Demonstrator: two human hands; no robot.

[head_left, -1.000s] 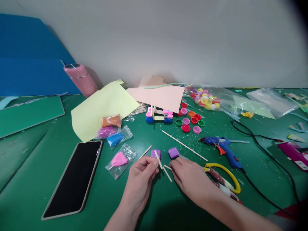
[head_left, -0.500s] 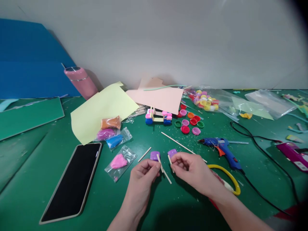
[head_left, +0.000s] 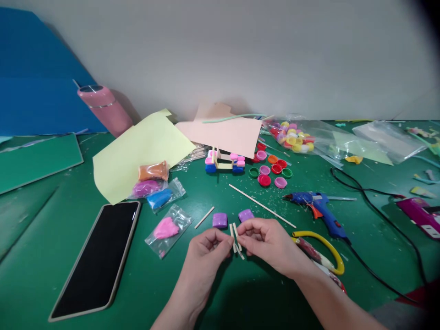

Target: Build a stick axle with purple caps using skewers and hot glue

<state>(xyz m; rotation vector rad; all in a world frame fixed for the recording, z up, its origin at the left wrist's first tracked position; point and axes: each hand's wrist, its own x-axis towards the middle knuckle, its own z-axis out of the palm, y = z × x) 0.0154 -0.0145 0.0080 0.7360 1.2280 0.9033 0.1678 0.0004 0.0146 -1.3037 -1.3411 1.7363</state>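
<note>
My left hand [head_left: 213, 251] pinches a short wooden stick [head_left: 232, 233] between thumb and fingers. Close beside it, my right hand [head_left: 263, 238] pinches another short wooden stick [head_left: 236, 229]. The two sticks stand nearly side by side, almost upright. Below them lies a further stick [head_left: 241, 255], partly hidden. Just beyond my fingers sit two purple clay blocks [head_left: 220, 220], the right one [head_left: 246, 215] partly behind my right hand. A short loose stick [head_left: 204, 217] lies to the left, and a long thin stick [head_left: 261, 205] slants to the right.
A phone [head_left: 99, 261] and bagged clay [head_left: 167, 228] lie left. Behind stand a small pink-and-blue clay model [head_left: 225, 164] and coloured bottle caps [head_left: 264, 180]. A glue gun [head_left: 316, 208] with a black cord and yellow-handled tool [head_left: 338, 256] lie right. A pink tumbler [head_left: 106, 110] leans at the back.
My hands have come closer together, bringing the two short sticks side by side. My right hand has moved left, off the right purple block. The view has shifted slightly.
</note>
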